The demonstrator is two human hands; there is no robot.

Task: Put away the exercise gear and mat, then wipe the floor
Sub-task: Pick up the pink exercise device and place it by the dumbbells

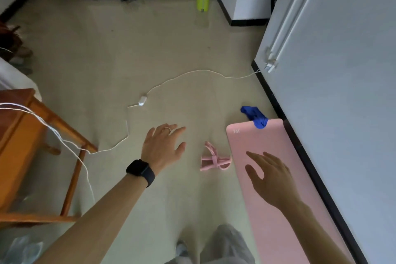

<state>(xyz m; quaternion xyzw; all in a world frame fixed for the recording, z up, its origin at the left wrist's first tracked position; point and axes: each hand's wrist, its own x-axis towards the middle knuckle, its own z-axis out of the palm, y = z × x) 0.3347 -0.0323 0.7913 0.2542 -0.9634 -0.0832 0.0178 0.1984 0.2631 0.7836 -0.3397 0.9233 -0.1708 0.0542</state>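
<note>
Right hand [269, 178] hangs over the mat [254, 143], fingers wide, holding nothing. Left hand [164, 146] is wide and empty too. Strap [214, 159] lies on the floor [107, 60] just beside the mat. Cloth [256, 117] touches its far end.

One mat [267, 141], one pink band [214, 159], one blue cloth [255, 115].

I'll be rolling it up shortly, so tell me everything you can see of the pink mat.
The pink mat lies flat and unrolled on the floor, running alongside the black baseboard on the right. It looks like smooth foam, with rounded far corners and small pale print near one. A blue cloth overlaps its far edge, a pink strap lies close beside its left edge, and the open right hand is over it; contact cannot be told.
</note>
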